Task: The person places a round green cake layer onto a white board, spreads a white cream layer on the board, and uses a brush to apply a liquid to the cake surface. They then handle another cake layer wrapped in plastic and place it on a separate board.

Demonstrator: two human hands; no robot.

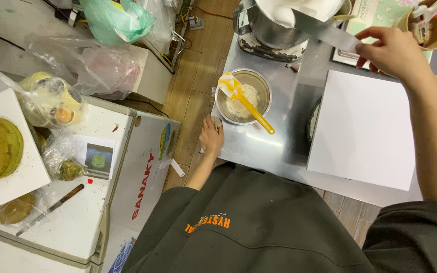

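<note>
We see the right hand [391, 50] at the far side of the steel bench [279, 146], its fingers pinching the handle end of a long flat metal spatula [324, 30], whose blade reaches into the white cream in the mixer bowl [274, 25]. The left hand [211, 135] rests on the bench's near left corner, fingers curled over the edge; we cannot tell if they grip anything. Just beside it sits a small steel bowl [261, 83] with a yellow scraper [246, 101] lying in it. A white square board [365, 129] lies below the right hand
</note>
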